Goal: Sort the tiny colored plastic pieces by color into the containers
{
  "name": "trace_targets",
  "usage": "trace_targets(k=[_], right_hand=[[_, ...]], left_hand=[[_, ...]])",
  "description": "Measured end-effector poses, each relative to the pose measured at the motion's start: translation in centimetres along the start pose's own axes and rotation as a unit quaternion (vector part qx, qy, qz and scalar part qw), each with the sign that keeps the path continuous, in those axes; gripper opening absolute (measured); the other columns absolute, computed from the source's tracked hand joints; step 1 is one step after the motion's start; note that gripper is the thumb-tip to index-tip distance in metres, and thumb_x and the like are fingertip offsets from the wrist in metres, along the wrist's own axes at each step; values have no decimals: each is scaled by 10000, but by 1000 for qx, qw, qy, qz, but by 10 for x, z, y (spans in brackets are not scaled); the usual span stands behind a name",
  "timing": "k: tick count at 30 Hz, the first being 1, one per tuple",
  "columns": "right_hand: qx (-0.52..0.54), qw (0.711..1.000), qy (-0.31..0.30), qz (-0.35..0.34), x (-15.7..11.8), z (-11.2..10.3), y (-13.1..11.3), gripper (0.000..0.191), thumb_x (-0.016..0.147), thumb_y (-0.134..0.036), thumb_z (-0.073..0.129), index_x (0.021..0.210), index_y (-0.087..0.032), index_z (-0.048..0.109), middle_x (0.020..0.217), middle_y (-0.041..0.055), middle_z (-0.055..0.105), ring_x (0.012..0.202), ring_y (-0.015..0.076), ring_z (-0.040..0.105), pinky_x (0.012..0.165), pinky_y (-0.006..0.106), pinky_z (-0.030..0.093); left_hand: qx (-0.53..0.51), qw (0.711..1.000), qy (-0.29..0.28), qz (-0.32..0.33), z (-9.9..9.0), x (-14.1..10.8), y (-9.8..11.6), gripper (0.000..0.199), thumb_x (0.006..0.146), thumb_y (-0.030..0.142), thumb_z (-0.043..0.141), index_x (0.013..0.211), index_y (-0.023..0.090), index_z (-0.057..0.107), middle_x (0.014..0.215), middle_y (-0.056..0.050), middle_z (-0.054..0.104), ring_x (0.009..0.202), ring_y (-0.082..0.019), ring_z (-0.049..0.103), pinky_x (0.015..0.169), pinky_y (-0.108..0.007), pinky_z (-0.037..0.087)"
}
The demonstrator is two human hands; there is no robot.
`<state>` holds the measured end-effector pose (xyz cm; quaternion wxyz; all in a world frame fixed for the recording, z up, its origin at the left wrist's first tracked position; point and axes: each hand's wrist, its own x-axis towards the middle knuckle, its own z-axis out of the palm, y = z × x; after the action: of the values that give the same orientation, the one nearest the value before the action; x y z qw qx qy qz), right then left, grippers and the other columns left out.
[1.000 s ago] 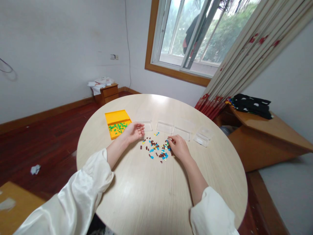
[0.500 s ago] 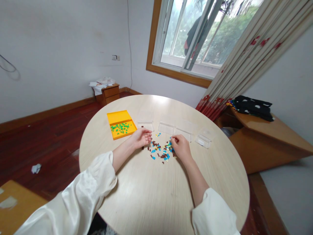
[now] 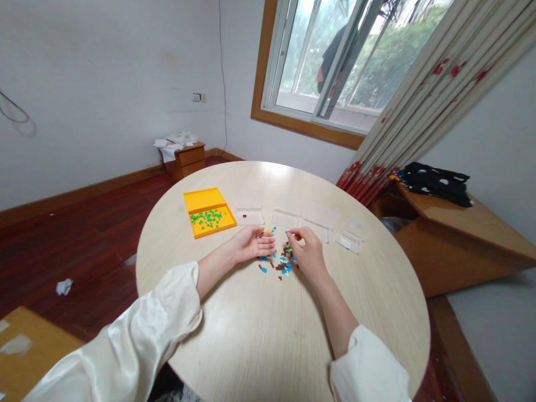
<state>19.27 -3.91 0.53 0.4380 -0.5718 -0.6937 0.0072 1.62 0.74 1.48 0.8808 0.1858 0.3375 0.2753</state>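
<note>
A loose pile of small building bricks [image 3: 281,267], brown, blue, yellow and pale, lies on the round table between my hands. My left hand [image 3: 253,245] is held over the pile's left side, palm turned up and inward, fingers stretched out; I see nothing in it. My right hand [image 3: 309,252] is closed in a pinch above the pile's right side, with a small blue brick [image 3: 287,232] at its fingertips. Beyond my left hand, one brown brick [image 3: 244,216] sits in a clear plastic tray [image 3: 256,209]. Part of the pile is hidden under the hands.
An open yellow box [image 3: 205,197] with green bricks [image 3: 208,219] stands at the left. More clear trays [image 3: 285,218] line the far side, one small tray [image 3: 348,241] to the right. The round table's [image 3: 234,329] edge curves around everything.
My left hand has moved right, over the pile and closer to my right hand. My right hand has lifted slightly, and a blue brick now shows at its fingertips.
</note>
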Motion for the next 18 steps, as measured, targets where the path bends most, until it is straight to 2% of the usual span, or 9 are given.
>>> trace_targets(k=[8, 14, 18], right_hand=[[13, 1000, -4, -2, 0, -1, -2, 181, 834, -308, 511, 761, -183, 620, 687, 29, 575, 662, 168, 529, 660, 312, 415], [59, 996, -51, -39, -1, 1, -17, 134, 834, -261, 527, 778, -192, 627, 707, 29, 605, 689, 163, 543, 667, 300, 430], [69, 993, -75, -54, -2, 2, -19, 132, 839, -255, 530, 799, -193, 640, 744, 38, 625, 731, 166, 557, 695, 300, 432]], left_hand=[[21, 1000, 16, -3, 2, -1, 1, 176, 845, 170, 382, 881, 94, 537, 670, -115, 635, 604, -195, 651, 663, -316, 535], [18, 998, -59, -23, -4, 6, -3, 263, 854, 214, 379, 1009, 51, 516, 763, -176, 666, 724, -266, 681, 737, -415, 527], [-1, 998, -61, -23, -2, 7, -6, 295, 856, 184, 371, 1082, 32, 484, 720, -144, 657, 684, -247, 677, 746, -398, 527]])
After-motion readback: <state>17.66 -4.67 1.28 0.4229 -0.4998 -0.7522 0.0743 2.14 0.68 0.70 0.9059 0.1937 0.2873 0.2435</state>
